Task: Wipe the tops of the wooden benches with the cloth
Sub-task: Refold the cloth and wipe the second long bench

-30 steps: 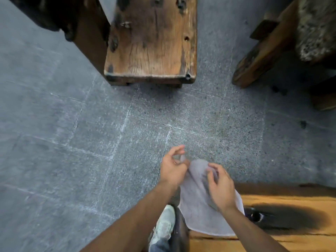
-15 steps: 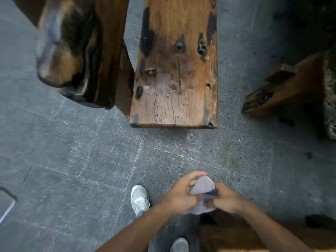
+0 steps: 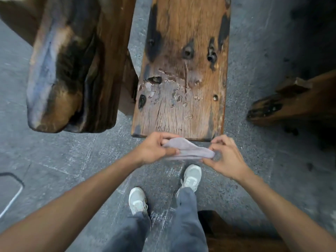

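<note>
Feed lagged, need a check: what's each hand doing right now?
Left hand: grips one end of the cloth.
Right hand: pinches the cloth's other end.

Grey cloth [image 3: 189, 149] bunched, just before worn wooden bench [image 3: 183, 73] end

Grey stone-tiled floor [image 3: 54, 160] carries a worn wooden bench [image 3: 183, 79] and two pale sneakers [image 3: 137, 200]
</note>
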